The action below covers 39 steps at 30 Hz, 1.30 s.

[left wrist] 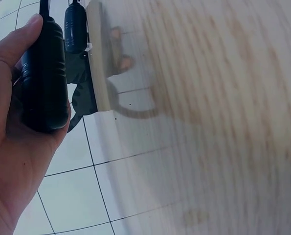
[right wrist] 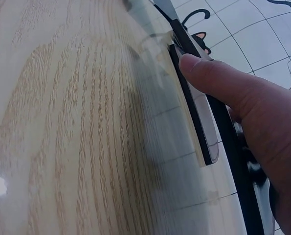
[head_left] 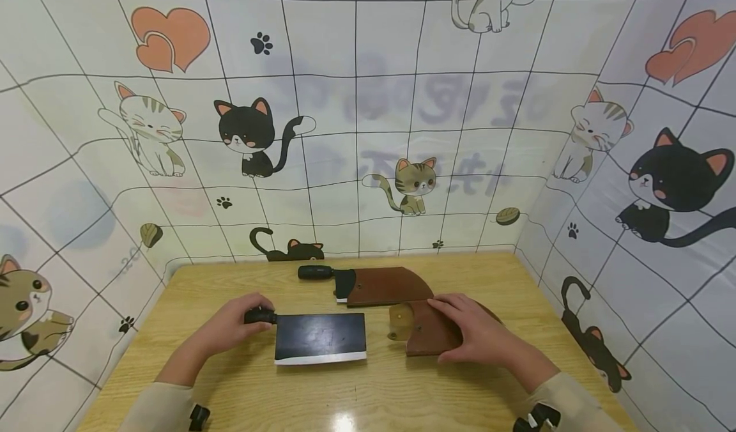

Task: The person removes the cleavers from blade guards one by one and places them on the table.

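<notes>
In the head view my left hand [head_left: 232, 322] grips the black handle [head_left: 260, 316] of a cleaver. Its bare dark blade [head_left: 320, 336] points right, with a pale cutting edge towards me. The left wrist view shows the handle [left wrist: 45, 78] lying against the palm, the thumb along it. My right hand [head_left: 480, 330] holds a brown leather knife sheath [head_left: 428, 336], fingers over its far side and thumb at its near edge. A tan flap [head_left: 400, 322] sticks out at the sheath's left end. In the right wrist view the thumb [right wrist: 213, 78] presses the sheath's dark edge [right wrist: 233, 161].
Behind both hands lies a second cleaver in a brown sheath [head_left: 388, 285], its black handle [head_left: 314, 272] pointing left. All this is on a light wooden table [head_left: 391, 393]. A white cloth [head_left: 356, 112] with cat drawings and grid lines surrounds the table's back and sides.
</notes>
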### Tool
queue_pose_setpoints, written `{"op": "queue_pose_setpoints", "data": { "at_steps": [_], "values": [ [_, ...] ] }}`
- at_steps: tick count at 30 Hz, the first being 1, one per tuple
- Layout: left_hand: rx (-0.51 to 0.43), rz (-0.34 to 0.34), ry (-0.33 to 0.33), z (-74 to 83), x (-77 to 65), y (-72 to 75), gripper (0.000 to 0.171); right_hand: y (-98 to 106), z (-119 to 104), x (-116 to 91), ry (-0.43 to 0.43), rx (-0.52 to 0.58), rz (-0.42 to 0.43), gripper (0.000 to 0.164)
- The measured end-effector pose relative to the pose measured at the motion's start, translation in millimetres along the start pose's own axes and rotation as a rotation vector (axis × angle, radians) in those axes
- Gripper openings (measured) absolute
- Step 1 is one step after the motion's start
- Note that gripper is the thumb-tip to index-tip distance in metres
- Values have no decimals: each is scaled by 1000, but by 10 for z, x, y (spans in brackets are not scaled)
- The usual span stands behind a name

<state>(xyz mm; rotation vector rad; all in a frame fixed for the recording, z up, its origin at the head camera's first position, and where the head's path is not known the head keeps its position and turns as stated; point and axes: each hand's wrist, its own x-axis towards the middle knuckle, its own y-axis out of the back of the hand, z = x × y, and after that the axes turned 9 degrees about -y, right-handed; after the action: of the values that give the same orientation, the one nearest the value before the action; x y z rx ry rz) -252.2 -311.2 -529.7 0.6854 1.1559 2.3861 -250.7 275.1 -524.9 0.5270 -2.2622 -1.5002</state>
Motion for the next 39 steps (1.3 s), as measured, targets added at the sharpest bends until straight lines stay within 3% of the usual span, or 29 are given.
{"op": "queue_pose_setpoints", "data": {
  "at_steps": [9, 23, 39],
  "values": [
    [2, 3, -4, -26, -8, -29, 24, -38, -6, 2, 9, 5, -3, 113],
    [-22, -8, -17, -75, -4, -111, 24, -275, 54, 8, -11, 15, -61, 112],
    [-41, -79, 102, -115, 3, -161, 24, -354, 127, 34, -52, 76, -163, 116]
  ]
}}
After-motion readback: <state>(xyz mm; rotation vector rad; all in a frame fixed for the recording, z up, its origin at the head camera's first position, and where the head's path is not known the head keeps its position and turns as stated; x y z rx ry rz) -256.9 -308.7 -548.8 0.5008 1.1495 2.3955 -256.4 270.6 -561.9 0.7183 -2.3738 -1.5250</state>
